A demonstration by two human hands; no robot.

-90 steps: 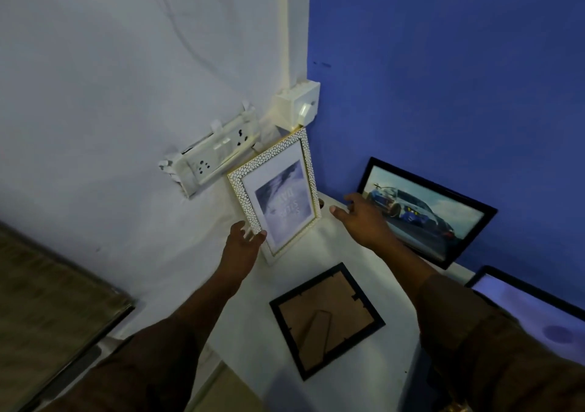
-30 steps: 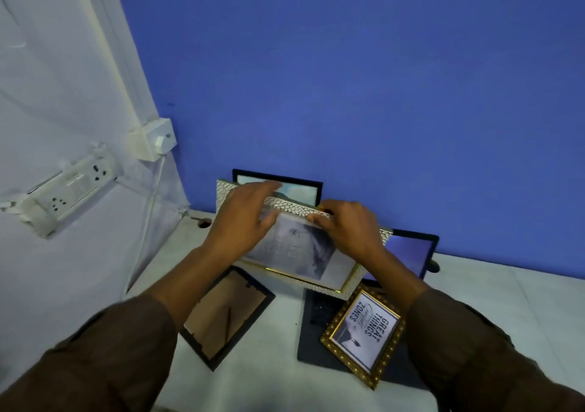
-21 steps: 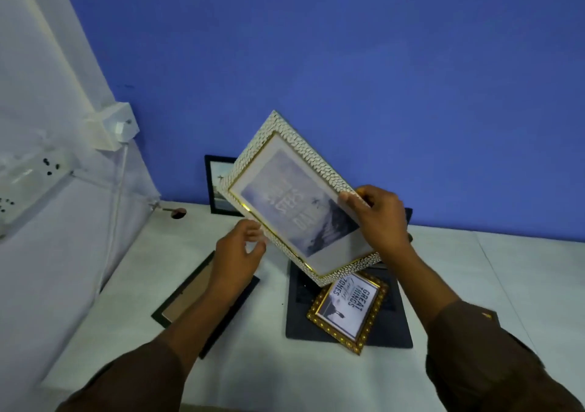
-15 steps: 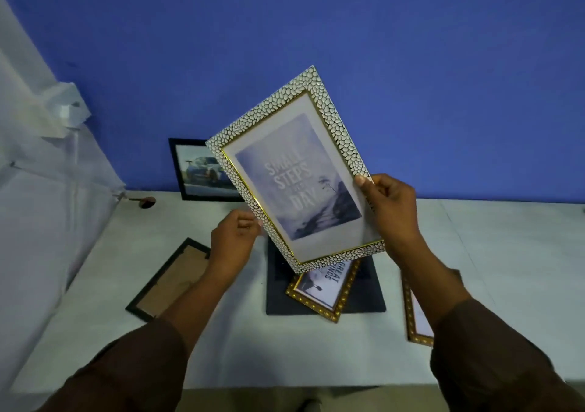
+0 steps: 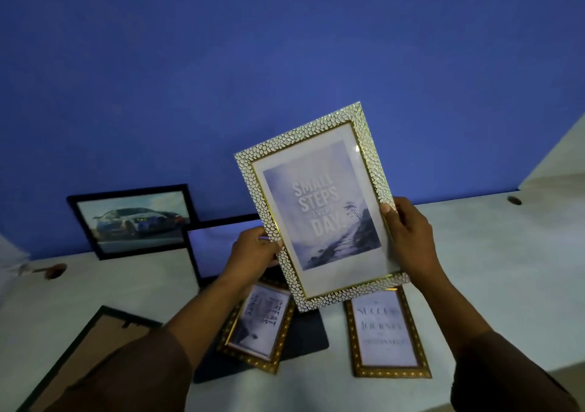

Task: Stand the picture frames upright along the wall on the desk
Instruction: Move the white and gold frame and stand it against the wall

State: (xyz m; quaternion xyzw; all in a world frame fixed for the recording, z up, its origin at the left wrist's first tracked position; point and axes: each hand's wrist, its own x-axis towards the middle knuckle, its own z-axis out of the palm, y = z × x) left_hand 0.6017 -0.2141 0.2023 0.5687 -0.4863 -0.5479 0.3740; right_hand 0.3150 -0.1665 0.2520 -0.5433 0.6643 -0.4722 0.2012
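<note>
Blue wall filled the upper part of the scene and met the white desk along a slanted line. Brown sleeves reached in from the lower edge, one on each side. Between the two hands, raised clear of the desk and tilted slightly to the left, was the white pebbled frame with a gold inner border, its print reading "Small Steps Every Day" and facing the person. The left hand gripped this frame at its lower left edge, fingers closed around the moulding; the right hand clasped the right edge, thumb laid over the front. At the far left a black frame with a car photograph stood leaning against the wall. Just right of it a second black frame, its glass showing only blue, also leaned at the wall, partly hidden by the left hand. A black frame lying face down showed its brown backing at the lower left. Two gold frames lay flat below the held one: the gold frame on a dark board, at an angle, and the gold frame at the right, directly on the desk. A small dark hole marked the desk near the right edge.
</note>
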